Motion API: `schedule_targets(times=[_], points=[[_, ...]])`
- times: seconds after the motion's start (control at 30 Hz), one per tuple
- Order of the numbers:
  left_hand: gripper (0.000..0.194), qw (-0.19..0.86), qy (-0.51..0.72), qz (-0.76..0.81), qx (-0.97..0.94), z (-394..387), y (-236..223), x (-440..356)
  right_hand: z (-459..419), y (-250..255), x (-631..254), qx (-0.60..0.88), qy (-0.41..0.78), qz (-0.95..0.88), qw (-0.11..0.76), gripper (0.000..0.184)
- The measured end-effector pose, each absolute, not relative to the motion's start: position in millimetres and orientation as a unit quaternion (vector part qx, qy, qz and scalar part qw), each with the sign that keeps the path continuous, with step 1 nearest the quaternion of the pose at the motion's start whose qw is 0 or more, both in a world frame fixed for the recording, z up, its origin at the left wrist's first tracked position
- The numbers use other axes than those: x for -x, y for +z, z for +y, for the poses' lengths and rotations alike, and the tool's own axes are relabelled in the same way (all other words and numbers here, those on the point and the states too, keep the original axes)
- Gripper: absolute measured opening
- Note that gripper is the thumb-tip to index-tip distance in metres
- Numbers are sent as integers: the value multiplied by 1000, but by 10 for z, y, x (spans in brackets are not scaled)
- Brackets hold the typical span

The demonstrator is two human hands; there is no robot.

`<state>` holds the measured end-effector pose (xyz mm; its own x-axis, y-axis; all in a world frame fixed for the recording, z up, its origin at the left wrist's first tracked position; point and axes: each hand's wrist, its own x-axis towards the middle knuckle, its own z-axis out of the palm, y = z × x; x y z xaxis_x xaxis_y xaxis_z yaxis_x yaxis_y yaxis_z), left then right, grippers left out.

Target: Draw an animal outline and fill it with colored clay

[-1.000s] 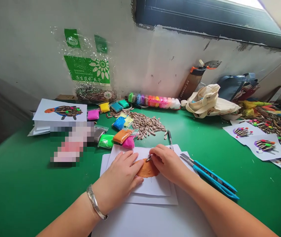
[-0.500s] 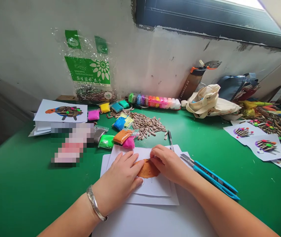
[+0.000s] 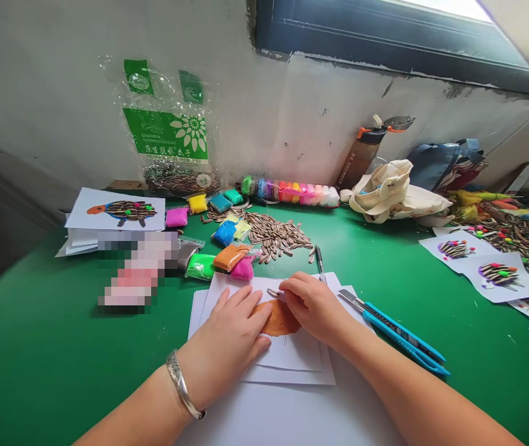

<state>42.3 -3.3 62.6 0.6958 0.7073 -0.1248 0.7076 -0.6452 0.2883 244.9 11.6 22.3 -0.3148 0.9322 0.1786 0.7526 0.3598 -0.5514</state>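
Seed (image 3: 274,292) pinched in my right hand (image 3: 313,306) sits at the top edge of the orange clay (image 3: 279,319); my left hand (image 3: 230,337) lies flat, open, pinning the paper (image 3: 292,356). Pressing too hard could, I judge, tear the thin clay

- Paper (image 3: 292,356) lies on the bench (image 3: 36,359), clay (image 3: 279,319) on it.
- Seeds (image 3: 276,234) lie behind the paper.
- Knife (image 3: 394,331) lies right of the paper.
- Bottle (image 3: 362,155) stands behind, against the wall.
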Motion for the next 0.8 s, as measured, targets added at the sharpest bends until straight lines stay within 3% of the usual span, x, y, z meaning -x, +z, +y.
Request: schedule_targets(times=[0.13, 0.53, 0.7, 0.8], points=[[29, 156, 0, 392, -907, -38, 630, -425, 152, 212, -2371, 540, 174, -789, 234, 21], [28, 150, 25, 385, -910, -38, 615, -413, 205, 115, -2344, 507, -15, -850, 141, 20], [20, 148, 18, 387, -910, -46, 636, -418, 124, 143, -2452, 514, 24, -831, 212, 20], [27, 155, 14, 395, -906, -60, 622, -417, 67, 227, -2502, 501, 30, -822, 269, 21]])
